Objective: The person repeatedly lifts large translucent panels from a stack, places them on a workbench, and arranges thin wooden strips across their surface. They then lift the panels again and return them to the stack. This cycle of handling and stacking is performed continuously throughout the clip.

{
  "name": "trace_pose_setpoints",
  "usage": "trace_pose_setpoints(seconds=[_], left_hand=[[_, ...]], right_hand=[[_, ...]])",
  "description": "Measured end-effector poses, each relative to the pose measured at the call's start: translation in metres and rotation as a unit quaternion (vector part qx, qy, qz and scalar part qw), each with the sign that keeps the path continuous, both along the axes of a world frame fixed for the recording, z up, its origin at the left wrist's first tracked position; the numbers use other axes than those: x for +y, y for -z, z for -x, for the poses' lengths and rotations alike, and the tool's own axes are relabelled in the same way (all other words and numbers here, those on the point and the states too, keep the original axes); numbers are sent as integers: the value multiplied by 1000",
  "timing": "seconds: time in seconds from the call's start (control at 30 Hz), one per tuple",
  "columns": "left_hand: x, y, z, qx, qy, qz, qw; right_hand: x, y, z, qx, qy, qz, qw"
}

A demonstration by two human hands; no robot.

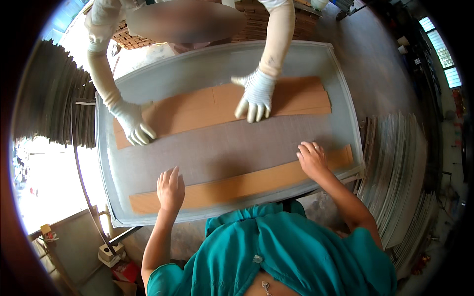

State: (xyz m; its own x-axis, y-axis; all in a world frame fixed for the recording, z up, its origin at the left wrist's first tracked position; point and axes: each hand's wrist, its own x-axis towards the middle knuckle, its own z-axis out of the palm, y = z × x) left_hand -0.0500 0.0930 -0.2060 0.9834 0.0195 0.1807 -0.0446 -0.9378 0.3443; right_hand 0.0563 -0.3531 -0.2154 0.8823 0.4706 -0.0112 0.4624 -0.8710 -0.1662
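Observation:
A long, narrow strip of brown cardboard (237, 182) lies along the near side of a framed mesh screen (212, 154). Over the strip's left part is my left hand (171, 190), open, its fingers stretched and close together, pointing away from me. My right hand (313, 159), with a ring on one finger, is at the strip's far edge near its right end; its fingers are loosely bent with nothing visible in them. Whether either palm touches the cardboard I cannot tell. Farther off lies a wider cardboard piece (192, 108) with crease lines.
Across the screen a person in striped work gloves (257, 93) and pale sleeves has both hands on the wider cardboard. Stacked panels (392, 172) stand close at the right, and more stacked sheets (54, 93) at the left. Brown stacks (252, 27) rise behind the person.

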Motion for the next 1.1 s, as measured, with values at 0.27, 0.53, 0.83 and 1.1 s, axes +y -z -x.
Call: trace_pose_setpoints(seconds=[0.27,0.53,0.83,1.1], left_hand=[[-8,1,76,155,98,-95,978],[21,43,-8,143,118,-156,970],[23,15,-68,205,77,-132,967],[187,55,-12,64,-437,443,780]], right_hand=[[-23,-1,35,114,-164,60,978],[3,35,-26,10,-153,114,982],[24,22,-57,80,-61,119,988],[-108,53,-80,160,422,-149,880]])
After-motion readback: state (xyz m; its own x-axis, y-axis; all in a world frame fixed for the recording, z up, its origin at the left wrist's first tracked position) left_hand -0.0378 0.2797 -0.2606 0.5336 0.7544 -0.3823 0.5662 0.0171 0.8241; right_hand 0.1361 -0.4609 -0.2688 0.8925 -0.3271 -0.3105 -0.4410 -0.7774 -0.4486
